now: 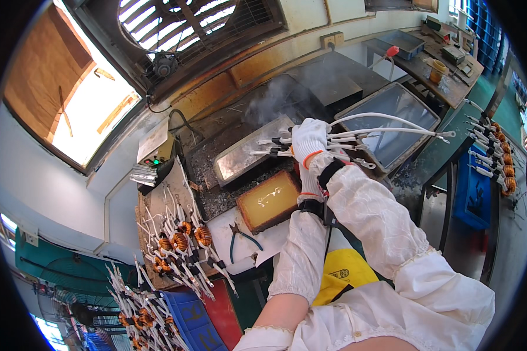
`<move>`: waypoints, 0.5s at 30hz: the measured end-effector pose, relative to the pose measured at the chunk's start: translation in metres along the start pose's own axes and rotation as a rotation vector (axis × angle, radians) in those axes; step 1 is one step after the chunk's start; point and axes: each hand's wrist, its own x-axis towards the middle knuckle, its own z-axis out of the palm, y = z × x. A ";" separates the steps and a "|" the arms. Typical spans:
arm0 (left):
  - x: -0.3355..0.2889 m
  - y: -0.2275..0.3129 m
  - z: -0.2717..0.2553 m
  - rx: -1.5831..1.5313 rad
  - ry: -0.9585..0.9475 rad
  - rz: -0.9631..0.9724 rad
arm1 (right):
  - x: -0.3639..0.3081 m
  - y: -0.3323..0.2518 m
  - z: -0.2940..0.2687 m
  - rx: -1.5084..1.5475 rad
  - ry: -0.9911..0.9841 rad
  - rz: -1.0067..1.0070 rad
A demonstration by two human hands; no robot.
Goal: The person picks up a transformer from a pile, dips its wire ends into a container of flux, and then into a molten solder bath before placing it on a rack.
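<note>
My right hand (309, 140), in a white knit glove, is closed round a bundle of white cables (348, 139) with black sleeves and ring terminals. Its stripped left ends reach over the right part of a long metal pot (228, 166) with a shiny, silvery surface. My left hand (309, 182), also gloved, is just below the right one, against the underside of the bundle; its fingers are hidden. Smoke rises behind the pot. Nearer me is a rectangular tray of amber liquid (281, 196) with pale foam on top.
Pliers (238, 241) lie on the near bench edge. Wired copper coils (180, 241) are heaped at left, beside a control box (156, 146) with a green light. A glass-topped tray (395, 117) stands at right. More coils (505, 158) lie over a blue bin (473, 187).
</note>
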 end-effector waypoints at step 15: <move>-0.008 0.017 0.020 -0.039 -0.004 0.213 | 0.001 0.003 -0.008 0.029 -0.107 0.010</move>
